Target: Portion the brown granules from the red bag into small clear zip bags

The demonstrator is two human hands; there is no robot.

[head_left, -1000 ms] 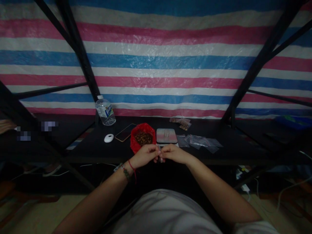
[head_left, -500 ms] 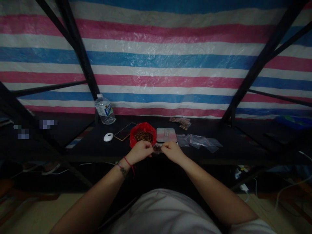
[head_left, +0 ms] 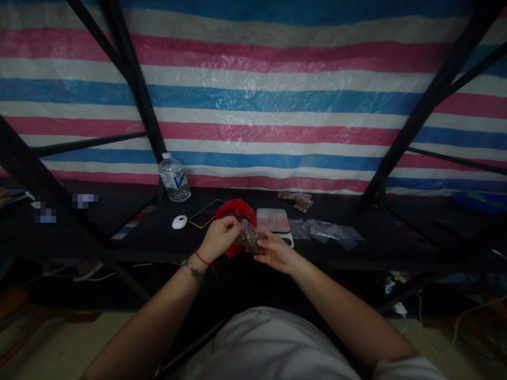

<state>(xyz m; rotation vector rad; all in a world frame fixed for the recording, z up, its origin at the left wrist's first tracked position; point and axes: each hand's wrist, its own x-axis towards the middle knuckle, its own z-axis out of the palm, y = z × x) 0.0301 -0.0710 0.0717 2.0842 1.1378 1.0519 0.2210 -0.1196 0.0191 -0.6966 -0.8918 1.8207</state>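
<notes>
Between my hands is a small clear plastic bag (head_left: 249, 237) with brown bits inside, tilted in front of the red bag. My left hand (head_left: 218, 237) pinches its upper left edge. With fingers curled at its lower right side, my right hand (head_left: 276, 252) grips the same bag. Behind my left hand stands an open red plastic bag (head_left: 241, 208), its contents mostly hidden now. A kitchen scale (head_left: 273, 220) with a shiny square plate lies just beyond my right hand, and nothing I can make out rests on it.
Flat clear zip bags (head_left: 328, 230) lie right of the scale. Filled small bags (head_left: 301, 201) sit farther back. At left are a water bottle (head_left: 174, 179), a white mouse (head_left: 179, 221) and a thin frame-like outline (head_left: 204, 214). Dark metal posts (head_left: 137, 95) flank the black table (head_left: 376, 232).
The small bag has risen and tilted, so its brown contents show more. My right hand has turned, fingers now under its side. My left hand has moved slightly up and left.
</notes>
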